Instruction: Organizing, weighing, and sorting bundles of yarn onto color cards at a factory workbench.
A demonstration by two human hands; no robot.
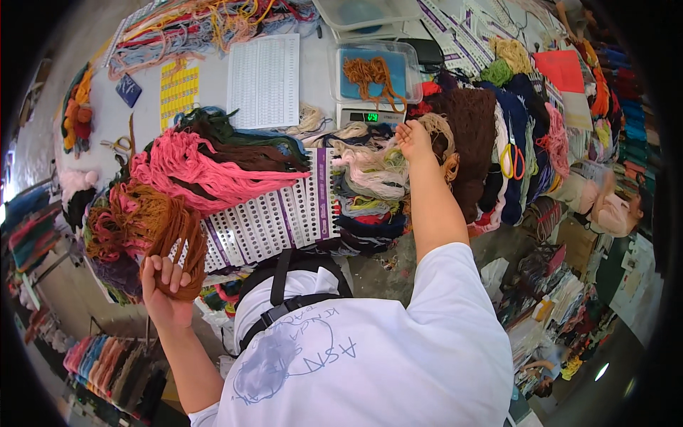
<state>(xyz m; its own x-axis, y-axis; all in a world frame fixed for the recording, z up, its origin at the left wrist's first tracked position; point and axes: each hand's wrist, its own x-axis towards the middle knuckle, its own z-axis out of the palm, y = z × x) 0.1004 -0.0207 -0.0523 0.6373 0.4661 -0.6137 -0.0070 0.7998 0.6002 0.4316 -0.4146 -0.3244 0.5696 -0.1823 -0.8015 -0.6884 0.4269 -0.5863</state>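
Note:
My left hand point(168, 283) is closed around the lower end of a brown yarn hank point(176, 231) at the table's near left edge. Loosely curled, my right hand point(414, 140) is beside the front right corner of a digital scale point(348, 116); whatever its fingers may hold is hidden. On the scale, a clear plastic tub point(334, 78) with a blue bottom holds a small orange-brown bundle of yarn point(371, 77). Pink yarn hanks point(206, 174) lie across white punched thread cards point(270, 217) between my hands.
Scissors point(119, 144) lie at the left; yellow-and-red-handled scissors point(511, 161) rest on hanks at the right. A dark brown hank point(466, 135) drapes over the near edge. Farther back are a printed sheet point(263, 82), a yellow label sheet point(179, 92) and tangled yarns point(192, 39).

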